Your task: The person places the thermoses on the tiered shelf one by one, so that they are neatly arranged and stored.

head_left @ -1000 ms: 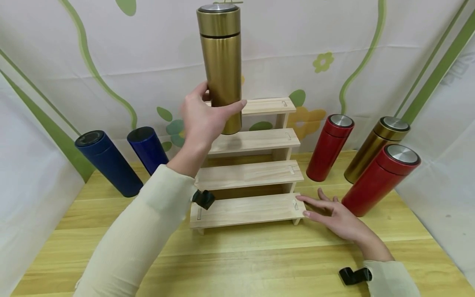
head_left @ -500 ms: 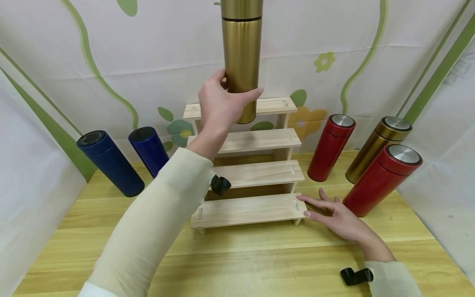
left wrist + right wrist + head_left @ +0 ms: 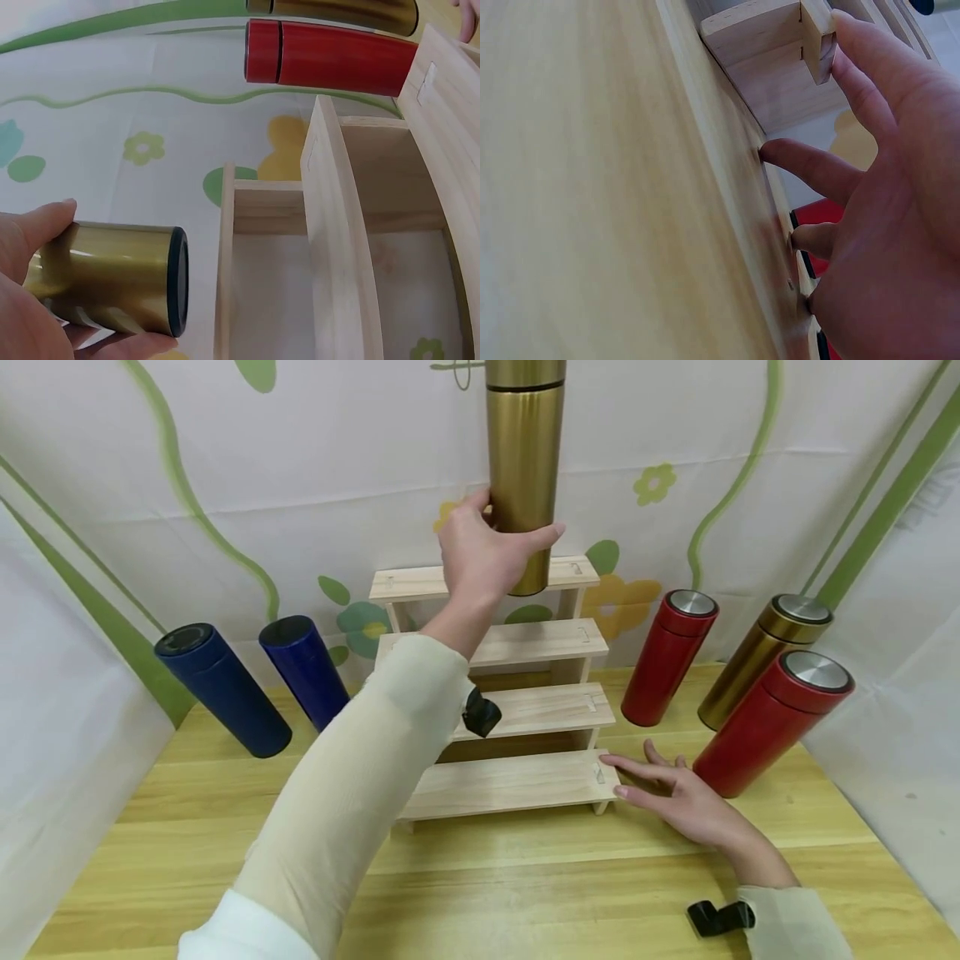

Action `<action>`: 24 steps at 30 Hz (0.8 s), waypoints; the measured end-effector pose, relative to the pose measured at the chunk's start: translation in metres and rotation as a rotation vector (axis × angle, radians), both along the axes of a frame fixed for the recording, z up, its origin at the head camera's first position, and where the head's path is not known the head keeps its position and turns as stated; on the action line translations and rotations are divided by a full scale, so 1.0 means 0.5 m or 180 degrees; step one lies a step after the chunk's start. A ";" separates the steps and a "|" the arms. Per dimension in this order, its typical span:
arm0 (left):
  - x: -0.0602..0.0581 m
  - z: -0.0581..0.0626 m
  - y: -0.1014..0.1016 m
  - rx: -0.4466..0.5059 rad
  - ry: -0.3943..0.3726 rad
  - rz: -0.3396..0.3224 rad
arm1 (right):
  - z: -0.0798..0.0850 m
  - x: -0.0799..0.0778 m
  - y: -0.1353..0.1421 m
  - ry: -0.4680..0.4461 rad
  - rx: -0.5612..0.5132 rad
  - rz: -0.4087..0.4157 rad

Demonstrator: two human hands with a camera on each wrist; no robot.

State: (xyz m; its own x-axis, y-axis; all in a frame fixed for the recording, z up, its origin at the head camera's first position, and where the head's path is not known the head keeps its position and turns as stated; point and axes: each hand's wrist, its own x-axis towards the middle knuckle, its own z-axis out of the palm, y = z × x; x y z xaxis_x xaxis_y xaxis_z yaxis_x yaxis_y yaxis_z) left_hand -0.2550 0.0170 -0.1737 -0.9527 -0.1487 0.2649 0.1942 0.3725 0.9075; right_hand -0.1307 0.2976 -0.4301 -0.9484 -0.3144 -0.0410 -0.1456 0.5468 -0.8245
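My left hand (image 3: pixel 487 550) grips a gold thermos flask (image 3: pixel 523 456) near its base, upright in the head view, its top cut off by the frame edge. The flask overlaps the top step of a four-tier wooden display stand (image 3: pixel 502 785). In the left wrist view the flask's dark-rimmed base (image 3: pixel 178 281) is apart from the stand's top board (image 3: pixel 225 255). My right hand (image 3: pixel 686 802) touches the right end of the lowest step with thumb and index finger. In the right wrist view its other fingers (image 3: pixel 810 169) reach the tabletop.
On the left stand two blue flasks, one matte (image 3: pixel 225 693) and one glossy (image 3: pixel 303 672). To the right are a red flask (image 3: pixel 667 660), a second gold flask (image 3: pixel 761 664) and a nearer red flask (image 3: pixel 772 727). A patterned cloth (image 3: pixel 315 460) hangs behind the wooden table (image 3: pixel 525 893).
My left hand has carried the gold flask rightward and higher in the head view, from left of the stand's middle to right of it. The right hand has stayed at the lowest step.
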 end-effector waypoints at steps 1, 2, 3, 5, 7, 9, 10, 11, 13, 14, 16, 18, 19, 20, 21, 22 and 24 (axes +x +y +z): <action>-0.004 0.000 0.006 0.0011 -0.0028 -0.0012 | 0.000 0.001 0.001 -0.0002 0.0002 -0.0001; -0.007 0.001 0.011 0.0017 -0.0055 -0.0019 | -0.001 0.002 0.002 -0.0001 -0.0001 -0.0001; -0.011 0.000 0.017 0.0033 -0.0071 -0.0026 | -0.002 0.002 0.003 -0.0005 -0.0002 0.0002; -0.016 0.000 0.026 0.0009 -0.0098 -0.0013 | -0.003 0.004 0.005 -0.0005 0.0002 0.0007; -0.021 0.001 0.034 -0.0029 -0.0088 0.0009 | -0.002 0.004 0.006 -0.0001 0.0006 -0.0001; -0.025 0.002 0.039 -0.0027 -0.0083 0.0012 | -0.001 0.006 0.005 -0.0005 0.0002 -0.0013; -0.027 0.003 0.041 -0.0024 -0.0082 0.0015 | 0.001 0.006 0.005 -0.0012 -0.0002 -0.0016; -0.028 0.004 0.044 -0.0006 -0.0082 0.0007 | 0.002 0.008 0.004 -0.0013 -0.0009 -0.0011; -0.032 0.003 0.048 0.0053 -0.0092 -0.0023 | 0.004 0.011 0.002 -0.0030 -0.0017 -0.0003; -0.033 0.003 0.049 0.0080 -0.0104 -0.0039 | 0.005 0.013 0.000 -0.0037 -0.0023 0.0007; -0.036 0.001 0.053 0.0095 -0.0119 -0.0056 | 0.007 0.017 -0.001 -0.0035 -0.0034 0.0024; -0.039 -0.001 0.055 0.0081 -0.0134 -0.0061 | 0.009 0.020 -0.002 -0.0026 -0.0039 0.0020; -0.041 -0.002 0.056 0.0068 -0.0152 -0.0057 | 0.010 0.021 -0.003 -0.0021 -0.0045 0.0009; -0.042 -0.003 0.057 0.0051 -0.0162 -0.0050 | 0.011 0.022 -0.003 -0.0011 -0.0048 0.0014; -0.043 -0.004 0.058 0.0029 -0.0162 -0.0040 | 0.012 0.022 -0.004 -0.0011 -0.0050 0.0004; -0.045 -0.006 0.058 0.0015 -0.0165 -0.0026 | 0.011 0.023 -0.004 -0.0009 -0.0050 0.0009; -0.046 -0.009 0.059 0.0005 -0.0175 -0.0004 | 0.012 0.024 -0.004 -0.0008 -0.0052 0.0014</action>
State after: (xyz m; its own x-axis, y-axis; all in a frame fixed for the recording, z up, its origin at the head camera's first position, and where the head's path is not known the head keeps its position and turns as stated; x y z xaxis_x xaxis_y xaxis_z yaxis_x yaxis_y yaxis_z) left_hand -0.2782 0.0466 -0.1782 -0.9660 -0.1480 0.2119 0.1445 0.3707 0.9174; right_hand -0.1189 0.2957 -0.4243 -0.9470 -0.3191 -0.0383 -0.1457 0.5325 -0.8338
